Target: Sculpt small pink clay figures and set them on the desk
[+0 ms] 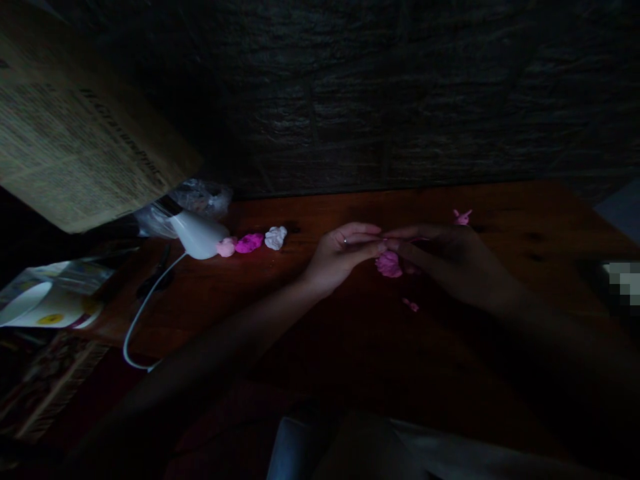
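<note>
Over the wooden table, the fingertips of my left hand [350, 252] and my right hand [450, 260] meet in a pinch. A bit of pink modelling clay shows between them, mostly hidden by the fingers. Directly below the fingertips is a pink clay lump [389, 264] with a ruffled surface; I cannot tell whether it is held or rests on the table. Nearer to me lie small pink scraps [411, 305]. Beyond my right hand sits a small pink clay figure [462, 217] with thin points sticking up. A ring is on a finger of my left hand.
Left of my hands, white [275, 238], magenta [249, 243] and pale pink [227, 247] lumps line up beside a white lamp base [200, 235] with a cord. A newspaper-print shade [90, 127] overhangs. A paper cup [55, 305] lies at left. A dark brick wall [350, 100] stands behind.
</note>
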Motion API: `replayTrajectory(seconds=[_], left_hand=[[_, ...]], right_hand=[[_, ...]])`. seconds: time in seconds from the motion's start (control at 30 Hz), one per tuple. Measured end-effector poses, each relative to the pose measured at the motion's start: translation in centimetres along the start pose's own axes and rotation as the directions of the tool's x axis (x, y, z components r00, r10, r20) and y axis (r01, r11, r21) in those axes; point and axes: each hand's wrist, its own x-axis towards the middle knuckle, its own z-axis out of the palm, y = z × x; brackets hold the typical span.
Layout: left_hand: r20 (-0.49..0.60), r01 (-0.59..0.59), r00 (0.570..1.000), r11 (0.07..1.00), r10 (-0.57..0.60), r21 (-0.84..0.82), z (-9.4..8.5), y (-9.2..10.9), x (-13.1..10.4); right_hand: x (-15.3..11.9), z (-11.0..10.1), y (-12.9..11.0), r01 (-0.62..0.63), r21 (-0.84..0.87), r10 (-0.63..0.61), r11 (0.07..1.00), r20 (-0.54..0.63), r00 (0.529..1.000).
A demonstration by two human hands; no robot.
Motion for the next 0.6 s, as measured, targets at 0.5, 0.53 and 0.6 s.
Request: replayTrajectory(seconds=[0.5, 0.53, 0.6], left_hand=[[-0.001, 0.006, 1.0, 0.997, -0.006, -0.076, 0.08, -0.27, 0.29], [-0.003, -0.003, 1.0, 0.997, 0.003, -0.078, 0.08, -0.16, 0.29], [-0.005, -0.023, 1.0, 0.996, 0.022, -0.082, 0.1, 0.07, 0.27]], right_hand=[[0.0, -0.07, -0.47, -0.005, -0.067, 0.003, 0.998, -0.028, 1.0], [-0.01, -0.1, -0.43, -0.008, -0.074, 0.006, 0.997, -0.025, 1.0], [-0.04, -0.13, -0.38, -0.014, -0.073, 0.013, 0.997, -0.013, 1.0]])
